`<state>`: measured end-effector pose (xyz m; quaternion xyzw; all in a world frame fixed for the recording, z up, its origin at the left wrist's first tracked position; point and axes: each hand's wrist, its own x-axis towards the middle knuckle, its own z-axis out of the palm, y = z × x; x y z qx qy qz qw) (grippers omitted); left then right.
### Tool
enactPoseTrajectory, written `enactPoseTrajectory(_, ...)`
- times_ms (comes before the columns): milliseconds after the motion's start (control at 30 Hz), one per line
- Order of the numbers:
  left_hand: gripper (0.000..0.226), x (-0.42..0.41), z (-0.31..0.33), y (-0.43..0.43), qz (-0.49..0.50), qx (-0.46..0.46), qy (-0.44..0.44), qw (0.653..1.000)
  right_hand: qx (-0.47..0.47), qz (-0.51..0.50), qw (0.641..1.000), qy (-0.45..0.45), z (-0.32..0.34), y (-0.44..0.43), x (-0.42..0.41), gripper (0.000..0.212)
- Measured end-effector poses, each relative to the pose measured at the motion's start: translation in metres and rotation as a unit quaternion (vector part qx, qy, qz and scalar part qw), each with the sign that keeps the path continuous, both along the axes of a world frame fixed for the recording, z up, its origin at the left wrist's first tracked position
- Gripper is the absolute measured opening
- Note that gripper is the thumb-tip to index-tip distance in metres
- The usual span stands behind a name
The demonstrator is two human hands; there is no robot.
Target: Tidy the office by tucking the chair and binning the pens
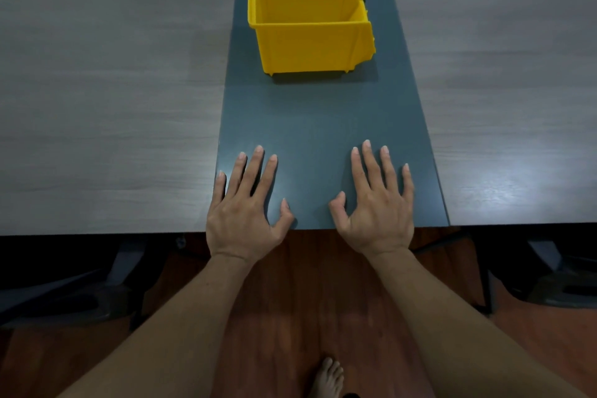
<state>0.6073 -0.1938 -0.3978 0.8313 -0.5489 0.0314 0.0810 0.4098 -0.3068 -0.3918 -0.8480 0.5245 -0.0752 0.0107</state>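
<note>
Overall: a head view looking down on a work surface with two bare hands at its near edge.
Desk (pixel 97 107): pale grey woodgrain panels to left and right, with a dark blue-grey strip (pixel 319 126) running down the middle, away from the viewer.
Floor (pixel 290 317): reddish-brown wood, showing below the desk's near edge.
Under the desk: dark shapes at both lower sides, too dim to identify.
Bin (pixel 310 42): yellow plastic, open-topped, standing upright on the far part of the strip, well apart from both hands; the visible inside is bare; its right side has a stepped, lower opening.
Left hand (pixel 242 220): palm down, laid flat on the near left part of the strip, its fingers (pixel 255 171) spread wide and gripping nothing.
Right hand (pixel 378 213): palm down on the near right part of the strip, its fingers spread the same way, holding nothing.
Foot (pixel 328 378): bare, on the floor at the bottom edge of the view.
Writing: no readable brand, label or lettering on the bin or desk.
</note>
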Motion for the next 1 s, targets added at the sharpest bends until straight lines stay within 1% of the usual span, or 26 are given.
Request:
enactPoseTrajectory(267, 0.083, 0.002, -0.001, -0.003, -0.001, 0.002, 0.012, 1.000, 0.009, -0.001, 1.000, 0.012, 0.001, -0.004, 0.001, 0.086)
enactPoseTrajectory(433, 0.083, 0.004, 0.003, -0.004, -0.001, 0.014, 0.036, 0.999, 0.028, 0.002, 0.999, 0.018, 0.004, -0.005, 0.001, 0.085)
enactPoseTrajectory(567, 0.077, 0.005, 0.015, -0.005, -0.008, 0.061, 0.059, 0.996, 0.069, 0.007, 0.997, 0.025, 0.017, -0.006, 0.002, 0.081)
enactPoseTrajectory(700, 0.068, 0.007, 0.027, -0.010, -0.010, 0.090, 0.098, 0.991, 0.108, 0.009, 0.994, 0.023, 0.027, -0.010, 0.004, 0.082)
enactPoseTrajectory(867, 0.069, 0.014, 0.036, -0.011, -0.018, 0.128, 0.138, 0.982, 0.176, 0.009, 0.984, 0.007, 0.036, -0.015, 0.007, 0.085)
enactPoseTrajectory(1000, 0.070, 0.017, 0.041, -0.014, -0.019, 0.151, 0.153, 0.976, 0.233, 0.014, 0.972, -0.006, 0.043, -0.024, 0.006, 0.084)
